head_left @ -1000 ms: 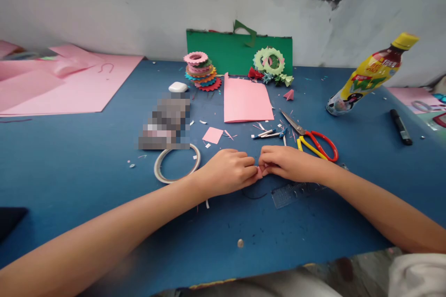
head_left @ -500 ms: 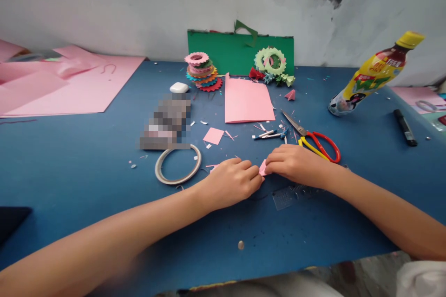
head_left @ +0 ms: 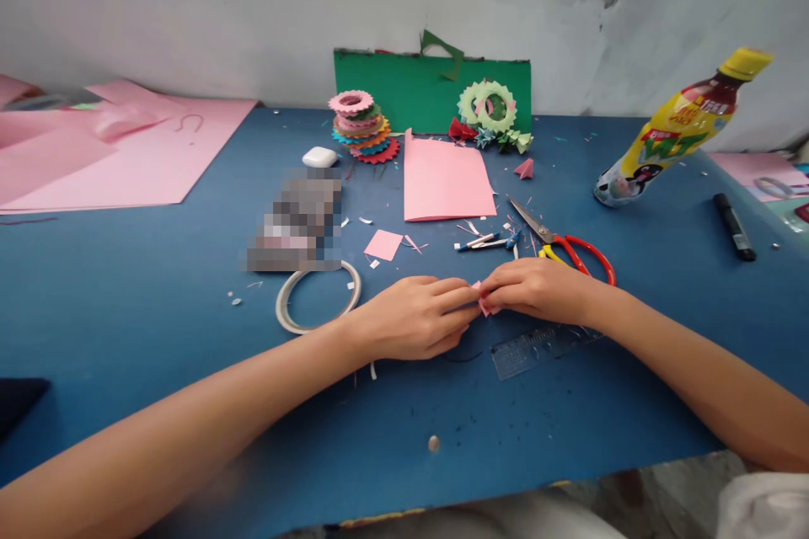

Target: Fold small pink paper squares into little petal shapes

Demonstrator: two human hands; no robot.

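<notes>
A small folded pink paper piece [head_left: 484, 304] is pinched between the fingertips of both hands, just above the blue table [head_left: 126, 303]. My left hand [head_left: 414, 317] grips it from the left with curled fingers. My right hand [head_left: 540, 290] grips it from the right. Most of the paper is hidden by the fingers. A clear ruler [head_left: 537, 345] lies under my right wrist.
Red and yellow scissors [head_left: 569, 248] lie just behind my right hand. A tape ring [head_left: 318, 296], a pink square [head_left: 383, 245] and a pink sheet [head_left: 446, 180] sit further back. A stack of paper rosettes [head_left: 362, 128], a green wreath [head_left: 487, 107], a bottle [head_left: 679, 130] and a black marker [head_left: 733, 226] stand around.
Both hands have lifted the pink piece slightly off the table and pinched it closer together; the fold now shows between the fingertips.
</notes>
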